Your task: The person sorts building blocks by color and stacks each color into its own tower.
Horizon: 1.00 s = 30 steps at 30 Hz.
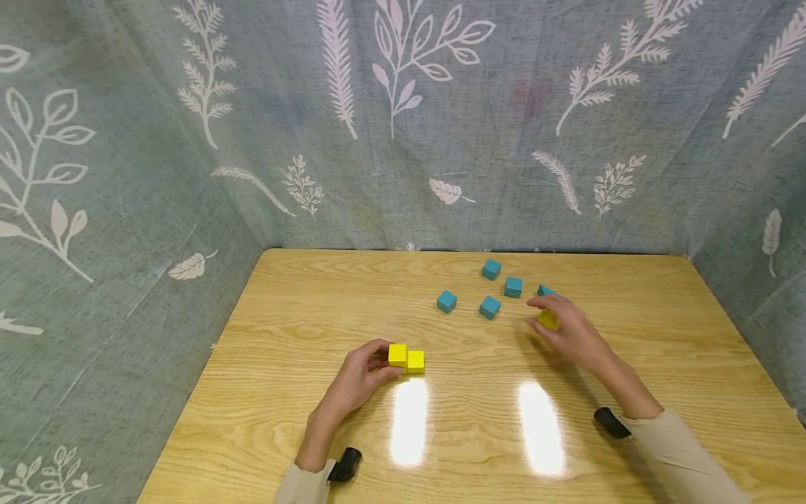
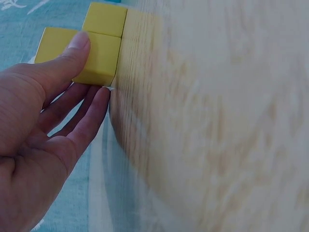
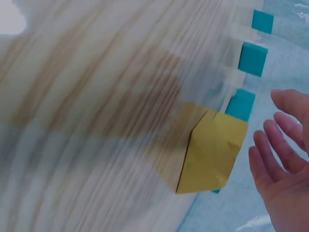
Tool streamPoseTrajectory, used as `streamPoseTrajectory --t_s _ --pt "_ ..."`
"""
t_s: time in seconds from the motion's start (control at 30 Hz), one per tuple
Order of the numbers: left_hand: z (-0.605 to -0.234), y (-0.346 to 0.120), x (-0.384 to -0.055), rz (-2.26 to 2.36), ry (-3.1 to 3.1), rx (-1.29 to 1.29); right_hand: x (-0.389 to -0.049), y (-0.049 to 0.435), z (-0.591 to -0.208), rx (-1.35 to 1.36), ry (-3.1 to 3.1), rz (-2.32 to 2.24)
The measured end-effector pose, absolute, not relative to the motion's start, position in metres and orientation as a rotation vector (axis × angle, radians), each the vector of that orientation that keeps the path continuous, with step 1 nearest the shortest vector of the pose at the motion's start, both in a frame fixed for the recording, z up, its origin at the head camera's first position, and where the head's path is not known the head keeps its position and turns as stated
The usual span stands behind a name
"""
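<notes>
Near the table's middle, my left hand (image 1: 357, 378) pinches a small group of yellow cubes (image 1: 397, 355), thumb on the near side. In the left wrist view, the thumb lies over the seam between an upper cube (image 2: 53, 44) and the lower cube (image 2: 99, 60); another yellow cube (image 2: 105, 20) sits beside that lower one. My right hand (image 1: 579, 336) is around a yellow block (image 1: 547, 320) on the right side of the table. The right wrist view shows this angled yellow block (image 3: 212, 152) standing on the wood, with the fingers (image 3: 273, 157) spread and apart from it.
Several blue cubes (image 1: 490, 307) lie scattered toward the back of the wooden table (image 1: 315, 294). A blue pointed block (image 1: 545, 290) is partly hidden behind my right hand. Patterned grey-blue cloth (image 1: 403, 175) hangs along the back and sides.
</notes>
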<state>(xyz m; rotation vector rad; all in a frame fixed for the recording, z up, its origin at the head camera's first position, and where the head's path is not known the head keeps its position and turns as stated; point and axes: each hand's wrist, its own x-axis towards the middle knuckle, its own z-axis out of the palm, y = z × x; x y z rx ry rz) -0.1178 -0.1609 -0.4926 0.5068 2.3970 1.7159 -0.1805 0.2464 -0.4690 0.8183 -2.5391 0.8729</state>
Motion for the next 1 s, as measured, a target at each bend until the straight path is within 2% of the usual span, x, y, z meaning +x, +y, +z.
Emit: streamPoseTrajectory --t_s 0.43,1.0 --pt "-0.493 -0.162 -0.117 1.729 2.401 0.533 -0.176 0.265 -0.475 0.708 -2.646 0.805" --pt "-0.491 -0.162 -0.117 1.694 2.420 0.509 -0.176 0.265 -0.473 0.553 -2.900 0.894"
